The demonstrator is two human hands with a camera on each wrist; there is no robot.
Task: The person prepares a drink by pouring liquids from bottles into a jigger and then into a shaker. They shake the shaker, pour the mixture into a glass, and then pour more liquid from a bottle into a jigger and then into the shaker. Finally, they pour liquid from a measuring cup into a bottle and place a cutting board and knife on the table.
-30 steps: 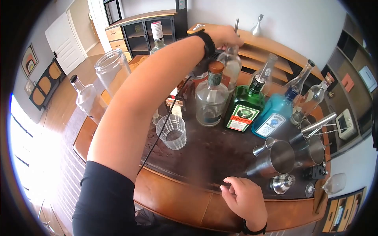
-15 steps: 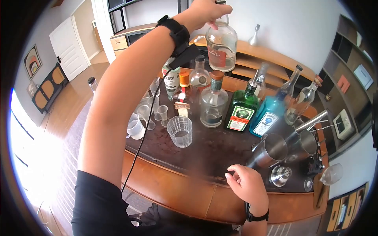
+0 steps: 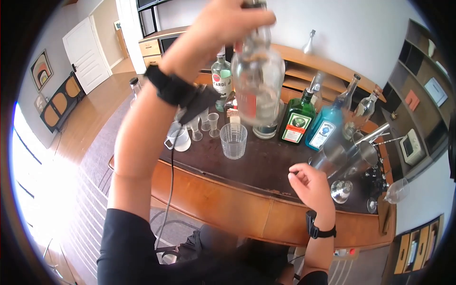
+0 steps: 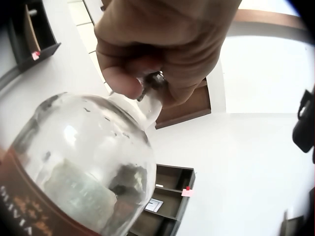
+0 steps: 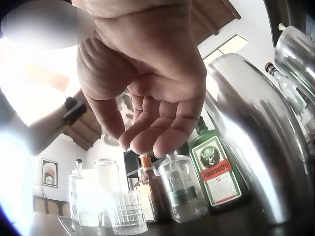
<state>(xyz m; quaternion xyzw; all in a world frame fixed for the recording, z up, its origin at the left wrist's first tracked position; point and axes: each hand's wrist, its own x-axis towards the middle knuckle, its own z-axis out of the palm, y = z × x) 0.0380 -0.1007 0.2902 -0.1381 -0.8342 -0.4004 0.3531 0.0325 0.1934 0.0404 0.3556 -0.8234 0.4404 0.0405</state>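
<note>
My left hand (image 3: 228, 26) grips a large clear glass bottle (image 3: 260, 80) by the neck and holds it up above the table. In the left wrist view, the fingers curl around the top of the neck, and a reddish-brown label (image 4: 37, 201) wraps the body. The bottle overlaps a second clear bottle standing behind it. My right hand (image 3: 313, 187) hovers near the table's front edge, fingers loosely bent, with nothing in them. Left of it stands an empty cut-glass tumbler (image 3: 233, 141); to its right are a steel shaker tin (image 3: 331, 159) and a shaker strainer top (image 3: 342, 191).
A green bottle (image 3: 298, 121) and a blue bottle (image 3: 325, 128) stand behind the right hand. At left are a white-bottomed cup (image 3: 180, 140), small shot glasses (image 3: 214, 126) and a Bacardi bottle (image 3: 221, 80). A stemmed glass (image 3: 398, 191) is at far right. A black cable (image 3: 172, 190) hangs from the left wrist.
The left hand has taken the large clear bottle up from the back of the table and brought it nearer, over the bottle row. The right hand keeps its loose pose.
</note>
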